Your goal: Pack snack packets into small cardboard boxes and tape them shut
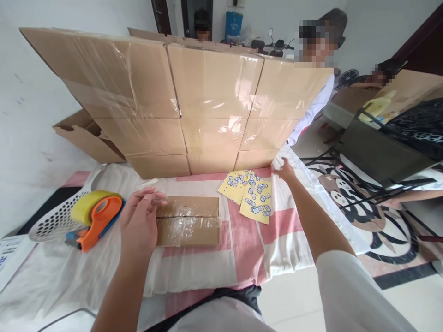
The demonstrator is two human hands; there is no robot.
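A table under a white and pink patchwork-patterned cloth point(200, 279) runs across the foreground, and on its far side stands a big block of brown cardboard boxes bound in shiny clear tape point(211, 87), its facing side showing three columns of three panels. Beyond the block's right end is a co-worker in a white long-sleeved top point(313, 110), partly hidden by it. At the table's left lies a flat white plastic piece pierced with round holes point(55, 219). Near the middle of the cloth, in front of the block and apart from it, a small rectangular brown cardboard box with clear tape over its centre seam point(188, 230) lies flat. To its left is an orange and blue tape dispenser carrying a yellowish roll point(98, 226); to its right, two yellow paper sheets dotted with little labels point(256, 203) overlap. The right hand point(285, 171) is released, fingers spread by the block's lower right corner; contact there cannot be made out. The left hand point(140, 216), at the small box's left end, has its fingers curled, pinching a thin strip of clear tape point(148, 184).
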